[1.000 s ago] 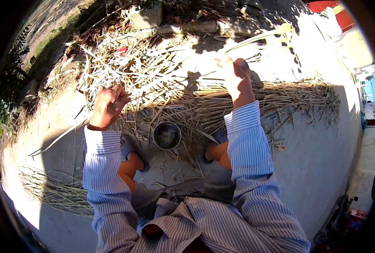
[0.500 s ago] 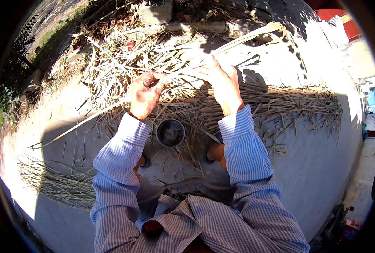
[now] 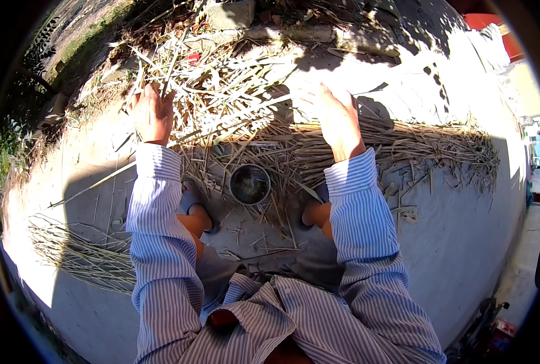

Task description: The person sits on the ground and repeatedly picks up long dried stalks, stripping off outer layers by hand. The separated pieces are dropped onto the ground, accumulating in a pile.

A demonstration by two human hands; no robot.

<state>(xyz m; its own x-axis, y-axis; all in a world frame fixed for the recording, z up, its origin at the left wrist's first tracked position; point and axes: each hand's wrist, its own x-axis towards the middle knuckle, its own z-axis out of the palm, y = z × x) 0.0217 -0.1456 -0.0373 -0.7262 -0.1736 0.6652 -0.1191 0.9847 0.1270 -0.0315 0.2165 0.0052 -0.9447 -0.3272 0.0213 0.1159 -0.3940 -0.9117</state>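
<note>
My right hand is in bright sun, its fingertips closed on one end of a long, thin dry stalk. The stalk slants down and left across the scene. Over the left side of a heap of pale dry leaves is my left hand, well apart from the right. A narrow dry leaf rises from its fingers, which look bent around it; glare and the heap partly hide the grip. Beneath the right wrist lies a thick bundle of dry stalks.
A round metal pot with dark contents stands between my feet. Thinner, greenish stalks lie on the concrete at the left. A concrete block and a low kerb border the far side. Loose scraps surround the pot.
My left hand has moved left, away from the right hand, to the heap with a narrow leaf. My right hand has shifted slightly right and still holds the stalk.
</note>
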